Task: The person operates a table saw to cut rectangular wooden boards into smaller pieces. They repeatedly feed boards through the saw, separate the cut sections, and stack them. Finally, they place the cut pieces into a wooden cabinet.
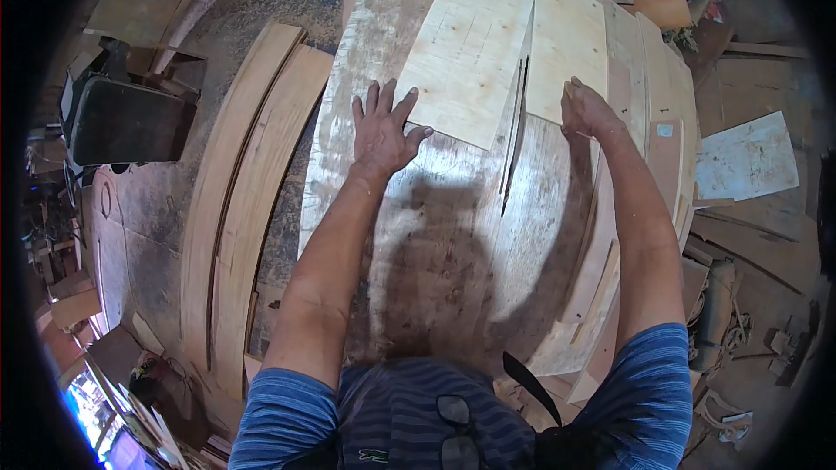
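Note:
Two pale plywood panels lie side by side on a large worn wooden worktop. The left panel and the right panel are parted by a narrow gap that runs toward a dark split in the worktop. My left hand is open, fingers spread flat, at the near left corner of the left panel, with the thumb below its near edge. Over the near right corner of the right panel, my right hand is closed, fingers bent together. What it holds, if anything, is hidden.
Long wooden boards lie left of the worktop, beyond them a dark chair-like object. Thin wood strips line the worktop's right side. A pale stained sheet rests farther right, among scattered wood pieces.

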A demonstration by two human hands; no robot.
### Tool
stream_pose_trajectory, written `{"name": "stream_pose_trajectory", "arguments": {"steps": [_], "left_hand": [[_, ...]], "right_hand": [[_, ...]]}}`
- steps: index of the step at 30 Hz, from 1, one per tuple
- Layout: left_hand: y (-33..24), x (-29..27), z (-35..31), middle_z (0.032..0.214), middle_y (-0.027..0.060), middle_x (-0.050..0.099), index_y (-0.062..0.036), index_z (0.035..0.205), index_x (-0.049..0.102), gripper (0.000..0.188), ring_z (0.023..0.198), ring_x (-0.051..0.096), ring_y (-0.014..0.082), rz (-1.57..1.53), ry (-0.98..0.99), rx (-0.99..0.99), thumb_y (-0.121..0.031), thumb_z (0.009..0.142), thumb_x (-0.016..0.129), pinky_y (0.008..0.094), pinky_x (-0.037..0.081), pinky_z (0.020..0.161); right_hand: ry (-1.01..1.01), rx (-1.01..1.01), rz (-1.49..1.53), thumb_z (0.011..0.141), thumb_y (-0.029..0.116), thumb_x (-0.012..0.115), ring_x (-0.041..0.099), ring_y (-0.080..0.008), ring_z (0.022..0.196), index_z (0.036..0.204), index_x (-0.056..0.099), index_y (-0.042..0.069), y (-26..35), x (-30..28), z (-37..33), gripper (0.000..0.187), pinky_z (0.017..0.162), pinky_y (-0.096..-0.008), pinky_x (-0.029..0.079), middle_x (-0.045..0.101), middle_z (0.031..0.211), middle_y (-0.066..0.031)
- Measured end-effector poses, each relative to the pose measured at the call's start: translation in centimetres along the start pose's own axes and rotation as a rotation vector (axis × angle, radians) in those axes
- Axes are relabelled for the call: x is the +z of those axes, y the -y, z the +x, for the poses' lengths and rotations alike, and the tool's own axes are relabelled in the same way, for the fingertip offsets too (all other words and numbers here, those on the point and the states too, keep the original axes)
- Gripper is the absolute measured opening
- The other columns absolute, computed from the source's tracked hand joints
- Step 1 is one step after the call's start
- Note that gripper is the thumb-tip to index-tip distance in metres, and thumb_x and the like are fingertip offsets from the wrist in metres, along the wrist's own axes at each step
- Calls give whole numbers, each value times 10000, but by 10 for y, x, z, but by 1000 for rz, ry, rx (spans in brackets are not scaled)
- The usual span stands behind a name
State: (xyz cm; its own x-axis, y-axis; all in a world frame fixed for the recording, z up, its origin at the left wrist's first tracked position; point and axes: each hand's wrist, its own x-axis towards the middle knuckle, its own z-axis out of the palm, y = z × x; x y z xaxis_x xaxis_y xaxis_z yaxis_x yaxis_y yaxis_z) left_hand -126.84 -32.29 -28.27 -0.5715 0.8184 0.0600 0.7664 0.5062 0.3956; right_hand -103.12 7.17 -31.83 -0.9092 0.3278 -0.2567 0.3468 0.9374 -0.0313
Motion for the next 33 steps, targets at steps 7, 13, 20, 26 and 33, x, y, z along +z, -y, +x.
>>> {"name": "stream_pose_trajectory", "arguments": {"steps": [7,13,20,26,33], "left_hand": [[4,7,6,1489,196,378,-106,1404,513,671,1424,272,416,-15,-59,-114,-408,835,702,609,186,1156],[0,1,10,1498,209,371,-97,1392,522,648,1410,301,430,-10,-64,-116,-453,870,665,605,200,1145],[2,5,14,1490,201,390,-105,1387,524,635,1405,321,420,29,-65,-136,-493,897,634,594,227,1137],[2,6,14,1491,193,395,-107,1377,537,637,1413,313,415,30,-63,-143,-508,892,637,588,231,1140],[0,3,11,1477,195,424,-105,1345,578,658,1407,324,418,-5,-96,-154,-560,873,632,589,228,1141]], "right_hand": [[164,98,-44,758,281,701,653,-407,988,1042,642,-58,8,-67,58,447,876,-431,534,654,1066,-297],[-298,469,273,741,379,759,668,-421,956,964,689,-41,53,-78,113,481,848,-437,539,685,970,-283],[-128,601,214,728,439,799,623,-385,1106,1046,680,-6,60,-86,152,560,913,-484,528,657,1161,-225],[-251,567,131,727,285,774,623,-402,1101,1170,593,3,63,-101,155,556,937,-492,518,659,1147,-227],[-314,608,-9,791,201,684,647,-390,1089,1264,476,-62,36,-157,135,580,931,-460,523,653,1128,-286]]}}
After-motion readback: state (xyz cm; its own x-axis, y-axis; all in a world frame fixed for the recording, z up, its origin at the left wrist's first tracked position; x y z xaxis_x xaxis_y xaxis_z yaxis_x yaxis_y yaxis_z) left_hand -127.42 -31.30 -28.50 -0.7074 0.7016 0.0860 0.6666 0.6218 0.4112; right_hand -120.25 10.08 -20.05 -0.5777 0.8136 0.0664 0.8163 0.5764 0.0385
